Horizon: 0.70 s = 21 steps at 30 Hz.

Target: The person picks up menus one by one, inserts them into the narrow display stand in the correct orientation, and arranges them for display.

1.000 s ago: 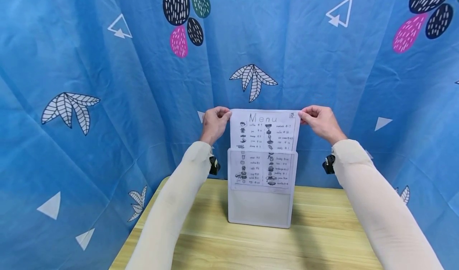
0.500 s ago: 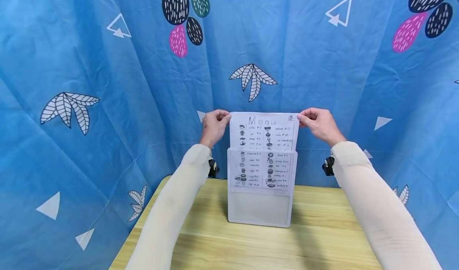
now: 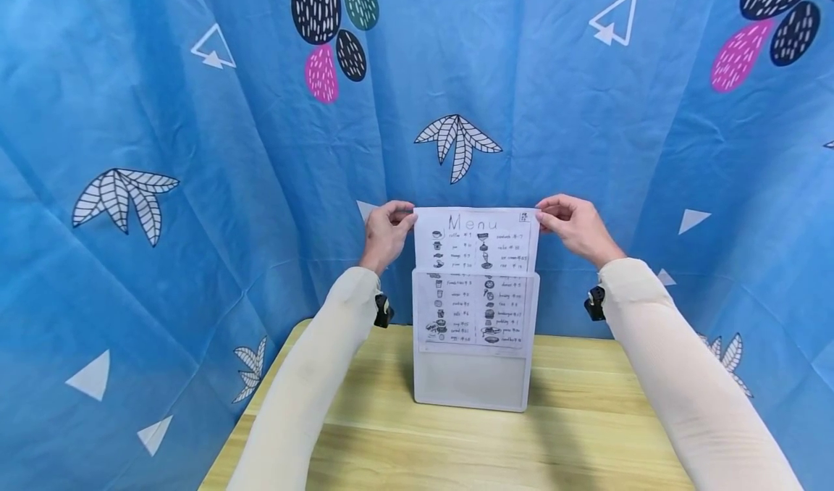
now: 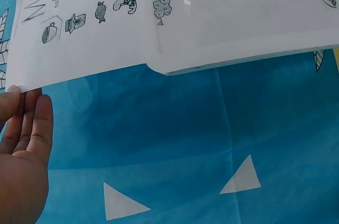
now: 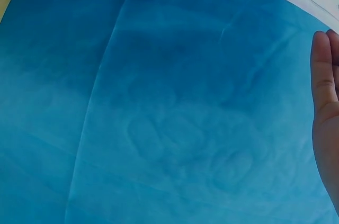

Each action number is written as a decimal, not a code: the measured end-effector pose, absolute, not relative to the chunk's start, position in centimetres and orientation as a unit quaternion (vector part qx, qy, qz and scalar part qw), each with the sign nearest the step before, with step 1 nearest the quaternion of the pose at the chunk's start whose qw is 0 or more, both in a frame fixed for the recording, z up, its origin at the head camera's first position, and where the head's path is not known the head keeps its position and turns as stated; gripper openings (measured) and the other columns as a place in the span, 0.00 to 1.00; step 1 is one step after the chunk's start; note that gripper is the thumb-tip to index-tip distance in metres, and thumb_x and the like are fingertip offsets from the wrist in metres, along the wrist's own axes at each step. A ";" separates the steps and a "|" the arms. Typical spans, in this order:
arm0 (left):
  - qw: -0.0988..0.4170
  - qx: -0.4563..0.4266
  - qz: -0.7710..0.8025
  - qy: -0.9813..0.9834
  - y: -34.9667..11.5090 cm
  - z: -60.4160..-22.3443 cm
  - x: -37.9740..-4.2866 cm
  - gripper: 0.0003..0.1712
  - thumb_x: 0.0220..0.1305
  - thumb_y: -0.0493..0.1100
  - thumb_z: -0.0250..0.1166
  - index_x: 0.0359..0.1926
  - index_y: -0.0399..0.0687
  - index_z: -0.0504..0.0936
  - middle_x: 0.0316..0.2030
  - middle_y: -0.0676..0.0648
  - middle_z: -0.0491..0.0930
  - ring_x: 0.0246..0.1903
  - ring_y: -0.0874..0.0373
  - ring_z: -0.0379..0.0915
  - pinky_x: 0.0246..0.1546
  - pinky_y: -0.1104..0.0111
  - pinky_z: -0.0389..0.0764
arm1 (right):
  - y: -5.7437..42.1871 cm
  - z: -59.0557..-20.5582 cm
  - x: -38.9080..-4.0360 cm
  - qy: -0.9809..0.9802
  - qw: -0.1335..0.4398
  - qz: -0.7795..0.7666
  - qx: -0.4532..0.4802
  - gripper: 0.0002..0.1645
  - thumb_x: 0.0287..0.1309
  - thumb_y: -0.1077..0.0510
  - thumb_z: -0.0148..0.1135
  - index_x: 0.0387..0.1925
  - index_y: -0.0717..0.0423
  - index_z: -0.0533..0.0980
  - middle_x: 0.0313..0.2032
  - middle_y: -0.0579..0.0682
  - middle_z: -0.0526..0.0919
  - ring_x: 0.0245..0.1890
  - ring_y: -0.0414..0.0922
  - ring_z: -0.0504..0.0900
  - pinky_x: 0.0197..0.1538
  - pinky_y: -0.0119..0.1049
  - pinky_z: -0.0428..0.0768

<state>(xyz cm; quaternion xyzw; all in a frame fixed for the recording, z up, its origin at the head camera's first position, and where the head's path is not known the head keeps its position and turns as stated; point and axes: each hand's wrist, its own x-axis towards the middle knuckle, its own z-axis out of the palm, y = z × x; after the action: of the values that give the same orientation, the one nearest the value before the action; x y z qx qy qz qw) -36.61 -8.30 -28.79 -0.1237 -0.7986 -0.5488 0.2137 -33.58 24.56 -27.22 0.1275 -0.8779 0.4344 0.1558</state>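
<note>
My left hand [image 3: 386, 232] pinches the menu sheet [image 3: 477, 241] at its top left corner, my right hand [image 3: 573, 224] pinches the top right corner, both just above frame centre. Sheet sits partway down in the clear upright holder [image 3: 474, 339], top third sticking out. Step looks like seating the sheet in the slot; next move needs an even, straight push so it doesn't skew or buckle. Holder stands on the tabletop [image 3: 391, 440], lower centre, blue curtain [image 3: 163, 114] behind
</note>
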 end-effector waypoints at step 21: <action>0.231 -0.145 -0.517 -0.811 -8.4 -30.1 -36.5 0.13 0.70 0.39 0.64 0.52 0.39 0.84 0.37 0.42 0.83 0.39 0.51 0.81 0.46 0.59 0.82 | 24.8 -28.6 -33.7 -0.875 0.154 0.438 0.135 0.18 0.74 0.53 0.55 0.55 0.62 0.76 0.47 0.60 0.83 0.44 0.51 0.84 0.56 0.49 0.78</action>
<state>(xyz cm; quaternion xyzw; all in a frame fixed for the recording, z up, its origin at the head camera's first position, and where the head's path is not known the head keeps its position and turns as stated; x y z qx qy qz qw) -36.52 -8.43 -30.15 -0.1449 -0.8111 -0.5172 0.2315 -33.65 24.80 -28.63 0.1351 -0.8753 0.4383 0.1535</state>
